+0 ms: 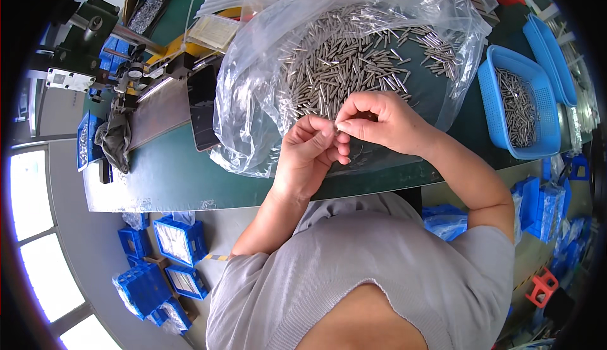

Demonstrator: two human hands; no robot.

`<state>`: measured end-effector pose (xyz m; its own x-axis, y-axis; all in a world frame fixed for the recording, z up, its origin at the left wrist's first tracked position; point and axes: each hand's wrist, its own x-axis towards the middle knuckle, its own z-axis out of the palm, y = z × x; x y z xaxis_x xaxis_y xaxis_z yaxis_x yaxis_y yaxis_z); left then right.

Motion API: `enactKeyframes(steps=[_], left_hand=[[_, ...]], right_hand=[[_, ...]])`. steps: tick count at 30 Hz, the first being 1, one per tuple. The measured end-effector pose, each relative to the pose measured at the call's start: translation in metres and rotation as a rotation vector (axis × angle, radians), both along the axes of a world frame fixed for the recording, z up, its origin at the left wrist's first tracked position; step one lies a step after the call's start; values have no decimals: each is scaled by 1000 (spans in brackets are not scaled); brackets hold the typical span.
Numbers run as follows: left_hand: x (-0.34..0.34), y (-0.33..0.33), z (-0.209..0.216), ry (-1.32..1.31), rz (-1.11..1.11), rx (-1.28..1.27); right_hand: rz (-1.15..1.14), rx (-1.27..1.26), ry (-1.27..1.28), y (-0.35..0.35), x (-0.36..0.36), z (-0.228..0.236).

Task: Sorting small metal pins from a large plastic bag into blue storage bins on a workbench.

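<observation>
Metal pins (344,68) | heaped on clear plastic (250,78) over the bench (183,182) | my left hand (306,154) and right hand (389,122) meet, fingers (357,129) pinched closed, contents unclear | light grip, steady wrists help

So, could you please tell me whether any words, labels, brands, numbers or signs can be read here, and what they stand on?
None can be read.
White block on the machine at left: small dark marks, too small to read.
Pale flat packet behind the plastic bag: any print is too blurred.
Metal pins: no text can be made out.
</observation>
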<state>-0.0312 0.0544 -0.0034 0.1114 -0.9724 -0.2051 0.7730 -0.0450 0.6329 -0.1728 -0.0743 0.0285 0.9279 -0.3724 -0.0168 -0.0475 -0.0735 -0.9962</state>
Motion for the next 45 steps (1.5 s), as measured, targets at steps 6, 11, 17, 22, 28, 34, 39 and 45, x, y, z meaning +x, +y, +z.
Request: enactKeyframes(steps=[6, 11, 17, 22, 28, 34, 39, 45], left_hand=[[0, 0, 0, 23, 34, 14], [5, 0, -4, 157, 82, -68], [5, -1, -1, 202, 107, -53], [6, -2, -3, 199, 91, -68], [6, -1, -4, 224, 70, -79], [3, 2, -3, 98, 9, -56], [0, 1, 3, 23, -25, -19], [-1, 0, 3, 9, -29, -25]], right_hand=[[-218, 317, 39, -10, -1, 0], [-243, 782, -132, -22, -3, 7], [24, -655, -38, -8, 1, -10], [45, -1027, 21, -3, 4, -22], [-8, -1083, 0, -4, 2, -24], [-134, -431, -37, -10, 0, -1], [-105, -91, -117, -4, 2, 2], [-164, -241, -150, 2, 5, 1]])
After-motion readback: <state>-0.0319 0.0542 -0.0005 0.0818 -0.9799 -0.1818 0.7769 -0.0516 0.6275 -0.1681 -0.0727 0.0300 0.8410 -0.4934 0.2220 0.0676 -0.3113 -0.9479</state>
